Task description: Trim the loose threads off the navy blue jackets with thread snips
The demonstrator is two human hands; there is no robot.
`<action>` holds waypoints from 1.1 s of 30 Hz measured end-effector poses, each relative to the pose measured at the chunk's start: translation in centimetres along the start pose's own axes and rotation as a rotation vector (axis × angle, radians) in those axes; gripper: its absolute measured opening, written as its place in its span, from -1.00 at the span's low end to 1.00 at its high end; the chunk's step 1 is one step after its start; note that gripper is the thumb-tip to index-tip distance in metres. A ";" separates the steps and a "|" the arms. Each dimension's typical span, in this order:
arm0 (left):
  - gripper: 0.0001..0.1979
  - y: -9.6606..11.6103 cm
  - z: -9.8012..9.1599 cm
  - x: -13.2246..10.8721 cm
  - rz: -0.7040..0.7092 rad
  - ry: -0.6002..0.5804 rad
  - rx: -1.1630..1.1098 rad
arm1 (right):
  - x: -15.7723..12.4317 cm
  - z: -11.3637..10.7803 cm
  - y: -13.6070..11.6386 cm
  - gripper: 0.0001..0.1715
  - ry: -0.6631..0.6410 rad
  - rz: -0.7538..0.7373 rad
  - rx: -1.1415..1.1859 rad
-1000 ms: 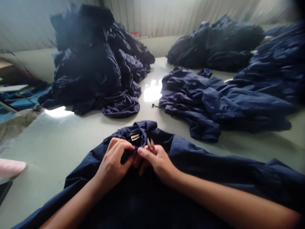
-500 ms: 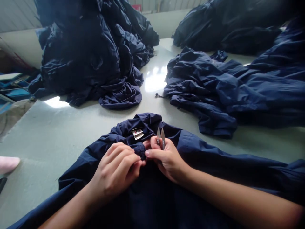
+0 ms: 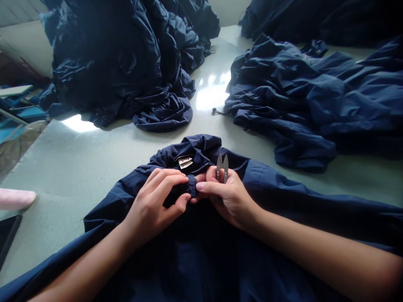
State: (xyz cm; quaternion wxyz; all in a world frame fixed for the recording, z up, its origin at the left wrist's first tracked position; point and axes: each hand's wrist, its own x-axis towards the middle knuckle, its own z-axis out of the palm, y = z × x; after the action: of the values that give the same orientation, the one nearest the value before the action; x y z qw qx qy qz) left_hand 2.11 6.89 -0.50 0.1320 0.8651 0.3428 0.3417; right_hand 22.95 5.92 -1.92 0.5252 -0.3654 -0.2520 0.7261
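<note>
A navy jacket (image 3: 267, 182) lies spread before me, its collar towards the far side and a small white label (image 3: 185, 162) showing inside the neck. My left hand (image 3: 153, 201) has its fingertips and thumb at the collar's corner (image 3: 191, 187), where small zip teeth show. Thread snips (image 3: 222, 167) rest in my right hand (image 3: 234, 199), blades pointing up and slightly apart. The thumb and fingers of that same hand also pinch the collar edge by the zip. Part of the snips is hidden in the palm.
A tall heap of navy garments (image 3: 103, 63) stands at the back left of the pale table (image 3: 69, 167). More navy garments (image 3: 299, 92) lie at the right, a cord end poking out. A pinkish roll (image 3: 17, 199) and a dark flat object (image 3: 9, 235) sit at the left edge.
My left thumb has moved apart from the fingers, showing more of the collar corner. Both hands and the collar appear slightly higher and further right as the view shifted.
</note>
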 end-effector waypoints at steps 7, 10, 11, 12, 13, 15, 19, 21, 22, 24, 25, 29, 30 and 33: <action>-0.81 0.0 -0.1 -0.1 -0.030 0.038 0.042 | 0.0 0.0 0.0 -0.43 0.005 -0.015 -0.028; -0.80 -0.1 -0.1 -0.1 -0.055 0.004 0.007 | -0.1 0.0 0.1 -0.46 -0.032 -0.026 -0.028; -0.78 -0.1 -0.1 -0.1 -0.057 -0.009 -0.007 | -0.1 0.0 0.1 -0.46 -0.040 -0.035 -0.028; -0.76 -0.2 -0.1 0.0 -0.057 -0.018 -0.018 | -0.1 0.0 0.1 -0.47 -0.045 -0.042 -0.029; -0.74 -0.2 -0.1 0.0 -0.060 -0.022 -0.027 | -0.1 0.0 0.1 -0.47 -0.050 -0.048 -0.032; -0.73 -0.3 -0.1 0.1 -0.070 -0.030 -0.038 | -0.1 -0.1 0.2 -0.47 -0.058 -0.056 -0.037; -0.76 -0.3 -0.3 0.1 -0.073 -0.069 -0.076 | -0.1 -0.1 0.2 -0.45 -0.054 -0.068 -0.063; -0.77 -0.2 -0.4 0.1 -0.080 -0.084 -0.095 | 0.0 0.0 0.1 -0.44 -0.039 -0.064 -0.070; -0.74 -0.2 -0.4 0.1 -0.086 -0.076 -0.096 | 0.0 0.0 0.1 -0.43 -0.032 -0.063 -0.067; -0.72 -0.1 -0.3 0.1 -0.082 -0.029 -0.074 | 0.1 0.1 0.1 -0.43 -0.022 -0.061 -0.055; -0.75 0.0 -0.3 0.1 -0.072 -0.005 -0.056 | 0.1 0.1 0.1 -0.44 -0.022 -0.058 -0.050; -0.86 0.1 -0.1 0.1 -0.015 0.010 -0.001 | 0.1 0.0 0.1 -0.45 -0.023 -0.023 -0.051; -0.85 0.1 -0.1 0.1 -0.005 0.006 0.008 | 0.1 0.0 0.1 -0.44 -0.020 -0.016 -0.049; -0.84 0.1 -0.3 0.1 0.024 -0.008 -0.003 | 0.0 -0.1 0.0 -0.42 -0.017 -0.010 -0.043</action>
State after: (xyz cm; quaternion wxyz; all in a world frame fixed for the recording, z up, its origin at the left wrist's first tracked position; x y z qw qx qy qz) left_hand 2.04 6.86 -0.21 0.1307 0.8703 0.3315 0.3402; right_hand 23.02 5.97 -1.97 0.5186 -0.3690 -0.2739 0.7210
